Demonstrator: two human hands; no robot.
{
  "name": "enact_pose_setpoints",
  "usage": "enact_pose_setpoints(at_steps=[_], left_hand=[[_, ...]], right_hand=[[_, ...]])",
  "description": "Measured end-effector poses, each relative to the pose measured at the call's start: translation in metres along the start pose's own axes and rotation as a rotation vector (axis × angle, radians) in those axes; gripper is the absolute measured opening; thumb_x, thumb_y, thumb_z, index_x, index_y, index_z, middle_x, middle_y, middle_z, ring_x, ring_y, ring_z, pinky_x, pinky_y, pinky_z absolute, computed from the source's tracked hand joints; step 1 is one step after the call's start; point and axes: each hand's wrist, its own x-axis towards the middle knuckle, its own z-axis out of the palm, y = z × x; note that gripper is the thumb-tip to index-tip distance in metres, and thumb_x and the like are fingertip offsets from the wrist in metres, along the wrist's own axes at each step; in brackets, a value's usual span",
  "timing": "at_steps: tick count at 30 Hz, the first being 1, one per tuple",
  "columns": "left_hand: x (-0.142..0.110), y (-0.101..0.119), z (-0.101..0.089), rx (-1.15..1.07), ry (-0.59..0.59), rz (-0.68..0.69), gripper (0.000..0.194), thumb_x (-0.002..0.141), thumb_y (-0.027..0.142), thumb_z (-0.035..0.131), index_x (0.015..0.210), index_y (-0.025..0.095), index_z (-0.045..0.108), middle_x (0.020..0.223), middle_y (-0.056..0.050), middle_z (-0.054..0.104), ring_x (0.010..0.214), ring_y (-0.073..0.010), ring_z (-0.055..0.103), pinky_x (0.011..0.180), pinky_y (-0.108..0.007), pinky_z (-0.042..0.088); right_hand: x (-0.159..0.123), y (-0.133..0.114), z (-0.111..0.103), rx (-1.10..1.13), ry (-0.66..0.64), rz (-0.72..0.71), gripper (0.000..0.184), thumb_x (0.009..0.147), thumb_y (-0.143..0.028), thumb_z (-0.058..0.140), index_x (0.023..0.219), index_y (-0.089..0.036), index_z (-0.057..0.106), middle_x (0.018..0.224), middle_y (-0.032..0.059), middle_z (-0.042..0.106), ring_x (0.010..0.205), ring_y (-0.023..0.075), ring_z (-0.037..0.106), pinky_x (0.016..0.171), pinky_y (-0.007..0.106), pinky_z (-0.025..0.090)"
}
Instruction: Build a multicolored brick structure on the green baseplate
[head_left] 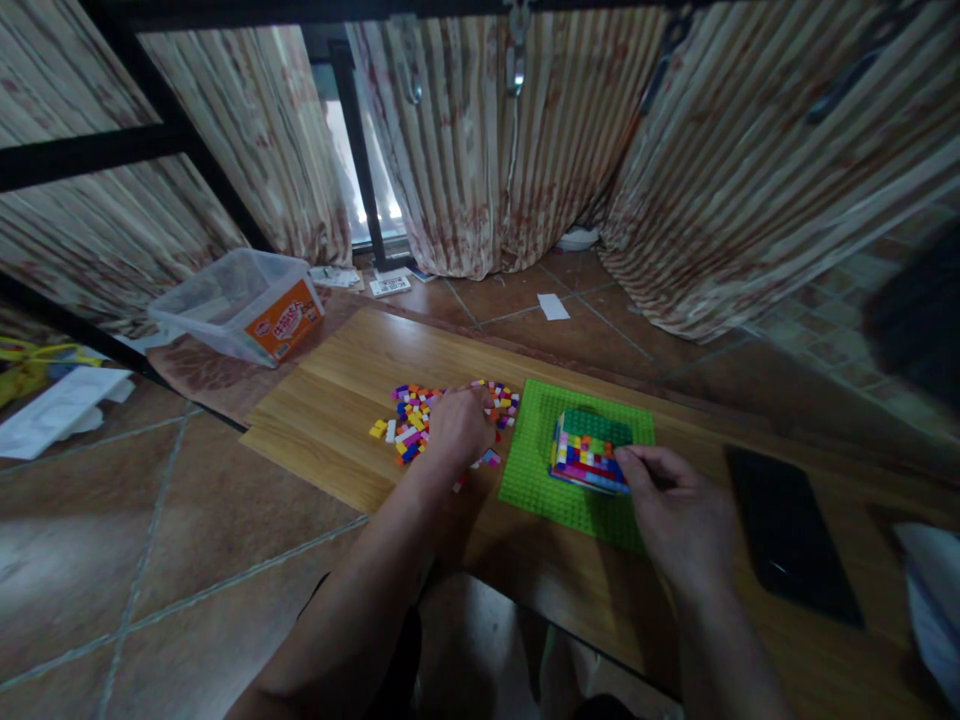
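A small building of coloured toy bricks (589, 462) with a dark green part at its back stands on a bright green studded baseplate (525, 480). My right hand (675, 505) is closed in a pinch at the building's right front corner, thumb and fingertips touching it. To the left, a heap of loose toy bricks (411, 440) in orange, purple, white, yellow and blue lies on the wooden table. My left hand (461, 430) reaches down into this heap with its fingers curled closed. The back of that hand hides its fingertips and whatever lies between them.
A black phone-like slab (791, 530) lies on the table (360, 360) to the right, near a whitish item (934, 590) at the edge. Beyond the table's left end stands a clear plastic bin (225, 300) with an orange label. Striped curtains (480, 150) hang behind.
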Motion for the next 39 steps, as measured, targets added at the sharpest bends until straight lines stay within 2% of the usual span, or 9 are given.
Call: enact_pose_setpoints(at_steps=[6, 14, 18, 22, 28, 35, 39], left_hand=[[-0.001, 0.007, -0.001, 0.045, -0.016, 0.016, 0.021, 0.079, 0.015, 0.051, 0.089, 0.018, 0.070, 0.095, -0.011, 0.073, 0.094, -0.0269, 0.066, 0.084, -0.036, 0.048], [0.000, 0.004, 0.000, 0.068, -0.020, 0.030, 0.022, 0.085, 0.013, 0.047, 0.095, 0.016, 0.066, 0.098, -0.011, 0.072, 0.094, -0.0246, 0.065, 0.086, -0.034, 0.047], [0.000, 0.006, -0.001, 0.068, -0.020, 0.069, 0.024, 0.086, 0.012, 0.045, 0.097, 0.015, 0.066, 0.097, -0.012, 0.071, 0.094, -0.0248, 0.065, 0.086, -0.035, 0.047], [0.000, 0.008, -0.002, 0.054, -0.028, 0.134, 0.024, 0.087, 0.013, 0.044, 0.090, 0.016, 0.067, 0.097, -0.011, 0.071, 0.094, -0.0241, 0.065, 0.088, -0.035, 0.046], [0.000, 0.006, -0.001, 0.036, -0.020, 0.145, 0.024, 0.085, 0.012, 0.045, 0.083, 0.016, 0.068, 0.093, -0.011, 0.072, 0.091, -0.0235, 0.065, 0.087, -0.035, 0.047], [-0.002, 0.008, -0.005, -0.021, -0.032, 0.153, 0.025, 0.083, 0.015, 0.048, 0.087, 0.020, 0.072, 0.096, -0.008, 0.072, 0.094, -0.0218, 0.065, 0.088, -0.034, 0.048], [-0.005, 0.012, -0.006, -0.025, -0.063, 0.147, 0.019, 0.081, 0.023, 0.054, 0.086, 0.021, 0.073, 0.094, -0.007, 0.072, 0.096, -0.0224, 0.064, 0.092, -0.036, 0.046]], right_hand=[[0.000, 0.001, 0.000, 0.007, -0.001, -0.006, 0.038, 0.082, -0.053, 0.059, 0.085, -0.019, 0.074, 0.080, 0.0073, 0.075, 0.072, 0.0230, 0.069, 0.064, 0.032, 0.049], [0.000, -0.003, 0.003, 0.054, 0.026, -0.015, 0.037, 0.081, -0.054, 0.061, 0.084, -0.019, 0.074, 0.080, 0.0061, 0.075, 0.072, 0.0219, 0.068, 0.065, 0.031, 0.049], [-0.001, -0.003, 0.005, 0.091, 0.024, -0.013, 0.035, 0.081, -0.052, 0.061, 0.084, -0.019, 0.074, 0.080, 0.0058, 0.075, 0.072, 0.0213, 0.068, 0.067, 0.031, 0.049], [-0.001, -0.002, 0.005, 0.096, 0.020, -0.014, 0.033, 0.082, -0.051, 0.062, 0.084, -0.020, 0.073, 0.079, 0.0049, 0.074, 0.072, 0.0206, 0.067, 0.068, 0.031, 0.048], [0.000, 0.000, 0.006, 0.101, 0.026, -0.007, 0.033, 0.081, -0.051, 0.063, 0.084, -0.020, 0.073, 0.079, 0.0045, 0.074, 0.073, 0.0210, 0.067, 0.068, 0.031, 0.048], [0.000, -0.002, 0.005, 0.090, 0.018, -0.017, 0.033, 0.082, -0.051, 0.062, 0.083, -0.020, 0.073, 0.078, 0.0041, 0.074, 0.072, 0.0202, 0.067, 0.067, 0.031, 0.048], [0.000, -0.001, 0.006, 0.089, 0.020, -0.013, 0.034, 0.081, -0.052, 0.062, 0.084, -0.020, 0.073, 0.080, 0.0050, 0.075, 0.073, 0.0210, 0.068, 0.068, 0.032, 0.049]])
